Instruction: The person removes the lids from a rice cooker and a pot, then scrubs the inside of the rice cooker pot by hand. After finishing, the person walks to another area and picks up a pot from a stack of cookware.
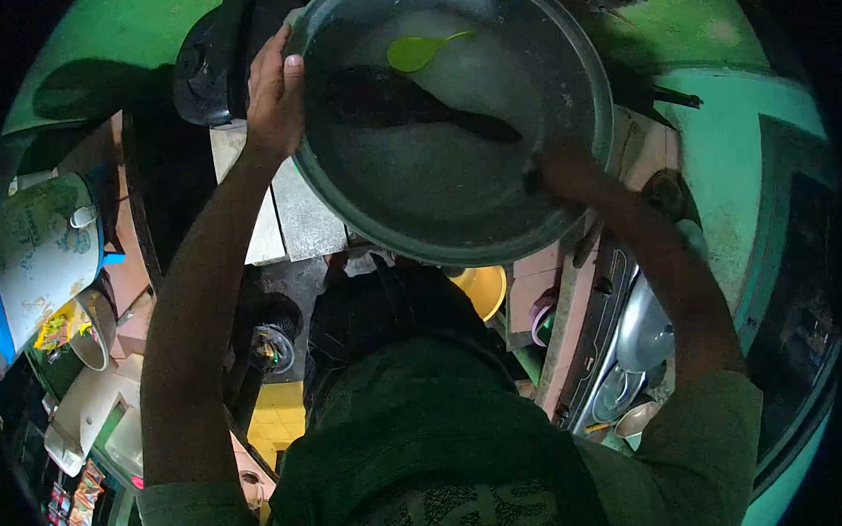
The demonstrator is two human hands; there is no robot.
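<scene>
One large metal basin (455, 169), held up close below the camera, with one green spoon (415, 52) lying inside near the far rim on pale cloudy contents. Two hands on it: left hand (274, 92) clasped over the left rim, fingers curled around the edge; right hand (561, 170) gripping the right rim, fingers partly hidden. One yellow bowl (485, 289) just beneath.

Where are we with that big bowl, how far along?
Done: the metal bowl is lifted, with white contents and a green spoon inside. In hand: left hand grips the rim, right hand holds the opposite edge. Left: setting it down; nothing shows where.
</scene>
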